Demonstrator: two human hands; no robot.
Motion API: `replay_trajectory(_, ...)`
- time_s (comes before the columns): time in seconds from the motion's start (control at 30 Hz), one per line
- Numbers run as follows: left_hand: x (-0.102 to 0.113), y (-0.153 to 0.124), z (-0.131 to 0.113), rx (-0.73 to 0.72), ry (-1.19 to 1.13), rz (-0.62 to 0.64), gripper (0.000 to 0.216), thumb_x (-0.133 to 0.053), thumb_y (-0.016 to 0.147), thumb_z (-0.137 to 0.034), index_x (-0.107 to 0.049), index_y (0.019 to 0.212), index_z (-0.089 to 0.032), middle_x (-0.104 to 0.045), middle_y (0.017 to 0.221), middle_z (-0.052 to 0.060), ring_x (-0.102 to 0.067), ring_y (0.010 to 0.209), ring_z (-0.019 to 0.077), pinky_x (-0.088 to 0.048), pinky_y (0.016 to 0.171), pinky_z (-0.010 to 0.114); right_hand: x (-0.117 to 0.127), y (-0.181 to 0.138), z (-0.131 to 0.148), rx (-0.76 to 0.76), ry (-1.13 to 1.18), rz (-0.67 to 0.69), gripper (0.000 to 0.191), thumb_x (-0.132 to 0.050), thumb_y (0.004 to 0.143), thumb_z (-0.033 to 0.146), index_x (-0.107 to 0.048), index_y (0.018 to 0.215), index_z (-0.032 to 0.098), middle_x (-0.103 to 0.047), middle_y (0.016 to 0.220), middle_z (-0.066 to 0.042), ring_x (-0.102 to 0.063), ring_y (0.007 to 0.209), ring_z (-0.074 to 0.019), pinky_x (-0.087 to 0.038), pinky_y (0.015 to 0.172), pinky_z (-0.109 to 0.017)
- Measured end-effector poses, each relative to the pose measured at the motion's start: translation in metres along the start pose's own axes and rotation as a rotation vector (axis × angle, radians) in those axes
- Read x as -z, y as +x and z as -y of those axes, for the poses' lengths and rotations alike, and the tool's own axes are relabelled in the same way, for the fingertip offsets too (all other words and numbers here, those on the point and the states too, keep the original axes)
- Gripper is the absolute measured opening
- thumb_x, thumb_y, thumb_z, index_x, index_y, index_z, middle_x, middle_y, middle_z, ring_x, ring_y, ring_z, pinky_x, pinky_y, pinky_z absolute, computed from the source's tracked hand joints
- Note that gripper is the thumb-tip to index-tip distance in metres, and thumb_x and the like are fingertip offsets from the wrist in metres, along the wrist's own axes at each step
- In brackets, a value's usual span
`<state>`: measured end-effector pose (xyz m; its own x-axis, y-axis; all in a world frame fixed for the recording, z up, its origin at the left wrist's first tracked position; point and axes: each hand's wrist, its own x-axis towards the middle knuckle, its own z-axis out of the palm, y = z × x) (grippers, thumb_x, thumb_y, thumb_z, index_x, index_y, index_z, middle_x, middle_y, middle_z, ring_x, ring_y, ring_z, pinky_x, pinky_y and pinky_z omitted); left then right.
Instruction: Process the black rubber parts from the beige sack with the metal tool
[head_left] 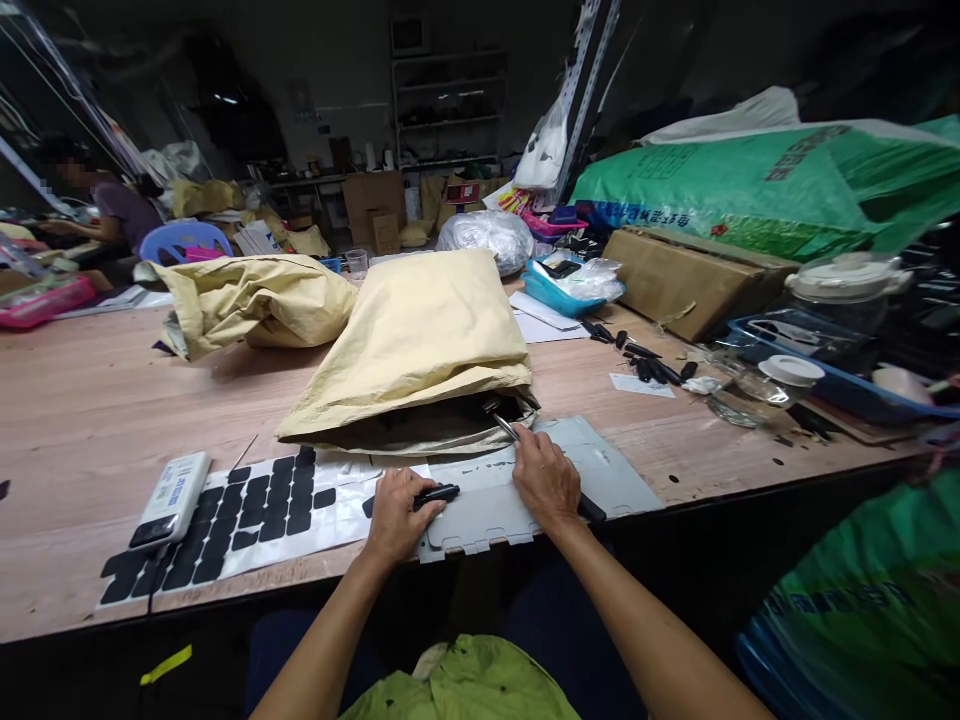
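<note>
My left hand (396, 515) is closed around a small black oblong part (436, 493), held just above the grey metal plate (600, 470) at the table's front edge. My right hand (545, 478) grips metal tweezers (505, 427) whose tips point up and left toward the open mouth of a tan paper sack (420, 340). A black handle end (592, 510) sticks out below the right hand. Left of the hands lies a white sheet with several black rectangular stickers (247, 515).
A white remote-like device (171, 498) rests on the sticker sheet. A second tan sack (251, 300) lies behind. Loose black parts (649, 365), a cardboard box (694, 280), a blue tray (562, 290) and green bags (757, 185) crowd the right. Another person (112, 205) sits far left.
</note>
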<state>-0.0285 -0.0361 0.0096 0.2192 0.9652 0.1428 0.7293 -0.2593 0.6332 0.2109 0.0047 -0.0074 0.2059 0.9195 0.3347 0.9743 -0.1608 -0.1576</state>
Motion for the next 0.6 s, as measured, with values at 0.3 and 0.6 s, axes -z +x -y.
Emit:
replay_trajectory(0.3, 0.003, 0.002, -0.004, 0.04, -0.06, -0.023, 0.015, -0.074, 0.077, -0.026, -0.075, 0.092, -0.025, -0.064, 0.085, 0.002, -0.052, 0.087, 0.021, -0.038, 0.083, 0.036, 0.041, -0.041, 0.011, 0.049, 0.568, 0.055, 0.04, -0.04, 0.096, 0.031, -0.059, 0.131, 0.025, -0.066, 0.123, -0.007, -0.062, 0.107, -0.0208, -0.051, 0.088, -0.033)
replay_trajectory(0.6, 0.001, 0.003, -0.002, 0.051, -0.063, -0.02, 0.018, -0.073, 0.08, -0.028, -0.077, 0.097, -0.03, -0.064, 0.085, 0.001, -0.051, 0.086, 0.0196, -0.037, 0.082, 0.034, 0.058, -0.109, 0.027, 0.193, 0.853, 0.281, 0.042, -0.042, 0.097, 0.033, -0.056, 0.136, 0.028, -0.064, 0.13, -0.005, -0.06, 0.12, -0.0186, -0.05, 0.101, -0.034)
